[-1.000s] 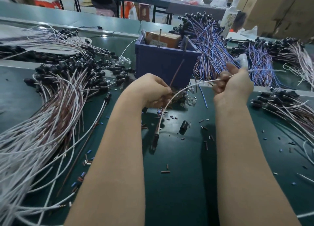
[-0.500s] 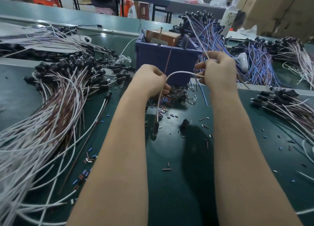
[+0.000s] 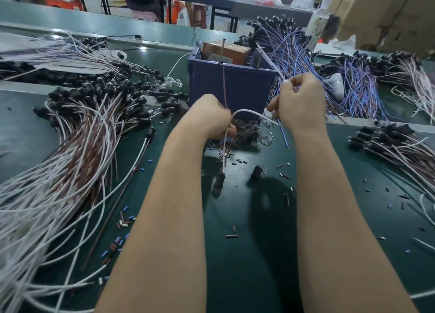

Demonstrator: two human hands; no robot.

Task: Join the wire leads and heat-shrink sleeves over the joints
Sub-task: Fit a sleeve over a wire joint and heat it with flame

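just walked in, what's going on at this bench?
A person is working one white wire between both hands in front of the blue bin. The left hand grips it where a thin brown lead runs up from the fist; the right hand pinches the other end. A black connector hangs below the left hand. Cut sleeve pieces lie scattered on the green mat. The fingers hide any joint.

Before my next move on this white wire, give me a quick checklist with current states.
1. Left hand grips white wire: ok.
2. Right hand holds the same wire: ok.
3. Brown wire held in left hand: ok.
4. Lead ends joined: cannot tell, hidden in the hands.
5. Sleeve over the joint: cannot tell.
6. Loose heat-shrink sleeves on green mat: ok.
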